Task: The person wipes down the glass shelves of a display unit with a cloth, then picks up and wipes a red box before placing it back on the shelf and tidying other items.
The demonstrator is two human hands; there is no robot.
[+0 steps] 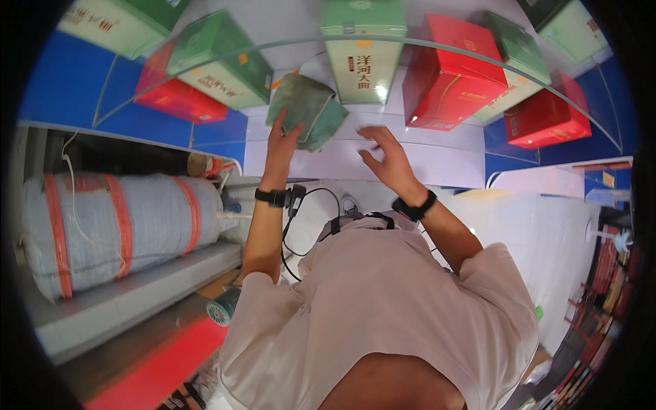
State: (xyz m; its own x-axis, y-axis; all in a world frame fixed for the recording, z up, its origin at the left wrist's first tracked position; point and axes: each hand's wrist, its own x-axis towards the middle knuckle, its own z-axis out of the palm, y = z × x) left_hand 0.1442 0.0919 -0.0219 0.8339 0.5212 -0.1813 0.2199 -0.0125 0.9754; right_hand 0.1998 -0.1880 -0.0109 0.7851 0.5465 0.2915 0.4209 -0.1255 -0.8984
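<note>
My left hand grips a folded grey-green cloth, its thumb on the near side. The cloth lies over or just above the white shelf, left of a tall green and cream carton that bears writing. To the right of the cloth, my right hand holds nothing; its fingers are apart and slightly bent over the shelf's front part. Beyond it, a large red carton stands tilted in the view. A black band circles each wrist.
The edge of a glass pane curves across above the shelf. More green cartons and red cartons flank the middle. A wrapped cylindrical tank with red straps lies at the left. Black cables hang by my left arm.
</note>
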